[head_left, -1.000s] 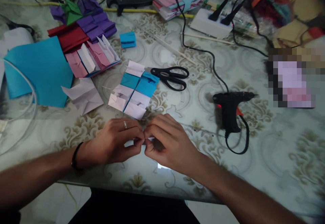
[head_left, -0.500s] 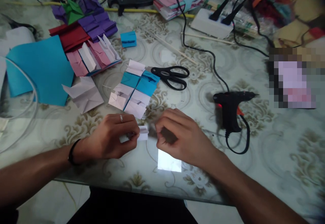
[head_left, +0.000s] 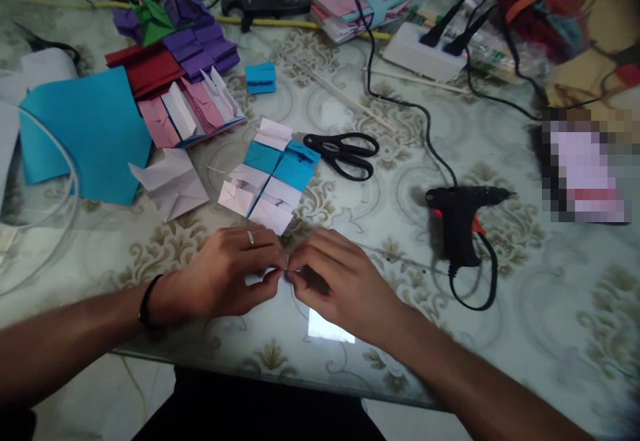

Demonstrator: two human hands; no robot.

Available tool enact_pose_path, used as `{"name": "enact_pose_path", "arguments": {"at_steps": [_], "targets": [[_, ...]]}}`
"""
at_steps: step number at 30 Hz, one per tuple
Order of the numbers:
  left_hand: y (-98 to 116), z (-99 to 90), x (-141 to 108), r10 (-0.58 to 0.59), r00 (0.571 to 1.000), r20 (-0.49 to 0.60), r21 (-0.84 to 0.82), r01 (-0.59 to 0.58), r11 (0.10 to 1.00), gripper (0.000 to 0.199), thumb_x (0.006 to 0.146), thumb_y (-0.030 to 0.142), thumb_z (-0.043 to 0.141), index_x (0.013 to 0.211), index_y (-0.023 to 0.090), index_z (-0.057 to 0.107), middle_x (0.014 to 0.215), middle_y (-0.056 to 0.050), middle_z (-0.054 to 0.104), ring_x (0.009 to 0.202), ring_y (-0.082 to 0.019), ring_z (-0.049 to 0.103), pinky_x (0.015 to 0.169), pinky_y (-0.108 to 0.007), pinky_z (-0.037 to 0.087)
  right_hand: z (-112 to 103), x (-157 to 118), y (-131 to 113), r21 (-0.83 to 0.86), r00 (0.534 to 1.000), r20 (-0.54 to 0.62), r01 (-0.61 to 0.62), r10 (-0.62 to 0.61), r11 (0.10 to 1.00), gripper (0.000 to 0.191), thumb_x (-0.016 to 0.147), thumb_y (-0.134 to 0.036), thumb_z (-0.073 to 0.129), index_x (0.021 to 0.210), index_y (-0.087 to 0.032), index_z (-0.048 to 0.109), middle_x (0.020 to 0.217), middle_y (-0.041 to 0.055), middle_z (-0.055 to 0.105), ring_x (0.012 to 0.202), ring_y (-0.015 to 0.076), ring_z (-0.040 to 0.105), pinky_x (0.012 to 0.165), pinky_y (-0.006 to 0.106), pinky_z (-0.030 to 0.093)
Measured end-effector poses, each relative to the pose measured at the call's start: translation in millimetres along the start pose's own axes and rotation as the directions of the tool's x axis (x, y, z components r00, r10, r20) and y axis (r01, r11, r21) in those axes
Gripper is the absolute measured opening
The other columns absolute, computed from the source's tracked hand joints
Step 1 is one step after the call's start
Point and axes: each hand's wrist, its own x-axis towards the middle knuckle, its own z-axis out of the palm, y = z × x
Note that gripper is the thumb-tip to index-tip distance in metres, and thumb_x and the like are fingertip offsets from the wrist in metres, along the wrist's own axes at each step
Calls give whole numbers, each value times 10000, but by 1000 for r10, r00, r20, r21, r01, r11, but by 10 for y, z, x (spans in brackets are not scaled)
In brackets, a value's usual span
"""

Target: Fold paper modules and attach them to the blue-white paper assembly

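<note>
My left hand, with a ring and a black wristband, pinches a small white folded paper piece in front of me. Fingertips of my right hand meet the left ones and are closed at the same paper, which is now almost wholly hidden by the fingers. Just beyond the hands lies a joined panel of white and blue folded paper. Black-handled scissors rest against its right side. To the left is a loose white folded sheet.
A black glue gun with a glowing red light lies at the right, its cord running to a white power strip. Blue paper, pink-and-white folded pieces and purple ones lie left. Thin sticks lie farther back.
My right hand has moved left until its fingertips meet those of my left hand. The white folded paper, partly visible before, is now nearly covered. The whole view has shifted slightly.
</note>
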Motion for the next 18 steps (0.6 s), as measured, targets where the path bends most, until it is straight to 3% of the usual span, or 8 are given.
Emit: {"name": "enact_pose_path", "arguments": {"at_steps": [12,18], "targets": [[-66,-93,37,32,995,90,78,-39,996,191,843,55,556,867,245,547,769,-8,649,682,-201,607,596,-345,493,1,8,10,17,1000,2,-16,16,1000,159,934,-82,579,828,-200,578,791,27,618,758,192,543,713,336,458],[-98,-163,22,34,990,135,120,-50,992,161,855,63,568,861,224,579,778,-1,633,685,-176,602,585,-309,451,-77,15,35,93,997,58,-57,51,994,172,883,-37,590,831,-200,579,821,26,620,786,184,547,731,318,454]]}}
